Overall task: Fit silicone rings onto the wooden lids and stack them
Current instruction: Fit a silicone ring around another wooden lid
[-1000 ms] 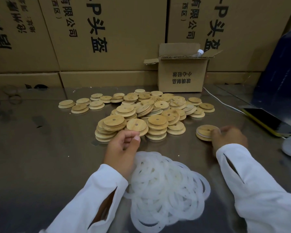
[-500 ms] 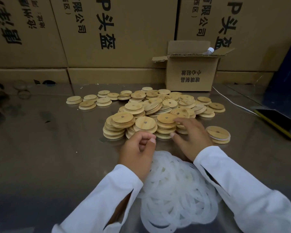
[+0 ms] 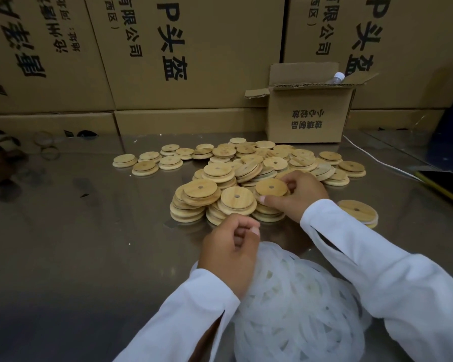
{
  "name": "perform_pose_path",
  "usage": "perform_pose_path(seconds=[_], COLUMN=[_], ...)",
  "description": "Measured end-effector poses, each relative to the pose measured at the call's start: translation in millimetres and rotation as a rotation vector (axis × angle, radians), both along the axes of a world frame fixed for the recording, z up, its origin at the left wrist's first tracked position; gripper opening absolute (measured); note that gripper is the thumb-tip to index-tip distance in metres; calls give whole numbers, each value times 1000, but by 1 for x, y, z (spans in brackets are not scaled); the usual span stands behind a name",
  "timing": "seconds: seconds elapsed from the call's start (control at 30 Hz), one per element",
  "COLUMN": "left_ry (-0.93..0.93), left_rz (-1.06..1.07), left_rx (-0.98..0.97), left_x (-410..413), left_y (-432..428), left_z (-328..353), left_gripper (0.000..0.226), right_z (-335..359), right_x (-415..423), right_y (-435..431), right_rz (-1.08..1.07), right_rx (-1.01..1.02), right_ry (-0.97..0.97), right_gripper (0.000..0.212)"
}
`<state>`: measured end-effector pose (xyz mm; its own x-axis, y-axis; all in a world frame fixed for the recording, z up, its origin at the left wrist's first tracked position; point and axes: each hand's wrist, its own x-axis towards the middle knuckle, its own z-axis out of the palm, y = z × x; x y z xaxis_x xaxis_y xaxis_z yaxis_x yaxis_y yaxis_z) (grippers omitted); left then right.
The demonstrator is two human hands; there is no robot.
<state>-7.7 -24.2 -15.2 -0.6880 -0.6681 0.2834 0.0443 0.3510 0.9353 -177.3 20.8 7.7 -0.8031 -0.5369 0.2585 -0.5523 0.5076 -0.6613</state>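
The right hand [image 3: 296,195] pinches a wooden lid [image 3: 271,187] by its rim, just above the lid heap [image 3: 220,176]. The left hand [image 3: 230,257] is curled over the silicone rings [image 3: 298,309]. Whether it grips one is hidden. Bare tabletop [image 3: 63,244] spreads to its left. Right of the right hand lies a ringed lid stack [image 3: 357,211].

A single wide-angle camera sits on the person's head, facing forward and tilted down onto the shiny grey metal bench [image 3: 76,257]. It is close: the heap of round pale wooden lids [image 3: 230,202] fills mid-frame, the white sleeves [image 3: 403,296] enter from below that heap, and the wall of brown printed cardboard cartons [image 3: 207,48] rises behind it, bowed by the lens.
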Motion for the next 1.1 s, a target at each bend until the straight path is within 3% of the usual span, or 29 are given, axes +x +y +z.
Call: perform_pose_path(seconds=[0.13, 0.23, 0.37, 0.47, 0.53, 0.6, 0.7, 0.93, 1.03, 1.1], left_ry=[56, 81, 98, 144, 194, 253, 305, 317, 399, 436], left_rz=[39, 76, -138, -152, -89, -8, 54, -23, -111, -127], left_rx=[60, 168, 205, 95, 144, 244, 353, 430, 580, 639], left_x=[-1, 0, 5, 7, 6, 5, 4, 3, 1, 1], left_y=[-1, 0, 1, 4, 0, -4, -7, -8, -9, -10], left_z=[3, 8, 11, 14, 14, 15, 15, 13, 14, 15], left_gripper=[17, 15, 46, 17, 7, 9, 13, 8, 27, 26], right_z=[5, 12, 9, 4, 2, 0, -4, -6, -8, -10], right_x=[18, 46, 76, 83, 85, 85, 87, 83, 82, 83], right_y=[22, 48, 74, 76, 74, 74, 74, 78, 77, 76], right_rz=[15, 216, 384, 406, 411, 395, 409, 498, 526, 530], right_rx=[-203, -319, -243, -258, -244, -220, -183, -4, -53, -126], right_ry=[75, 155, 216, 199, 164, 158, 198, 221, 154, 95], right_gripper=[58, 57, 59, 63, 65, 53, 19, 19, 7, 10])
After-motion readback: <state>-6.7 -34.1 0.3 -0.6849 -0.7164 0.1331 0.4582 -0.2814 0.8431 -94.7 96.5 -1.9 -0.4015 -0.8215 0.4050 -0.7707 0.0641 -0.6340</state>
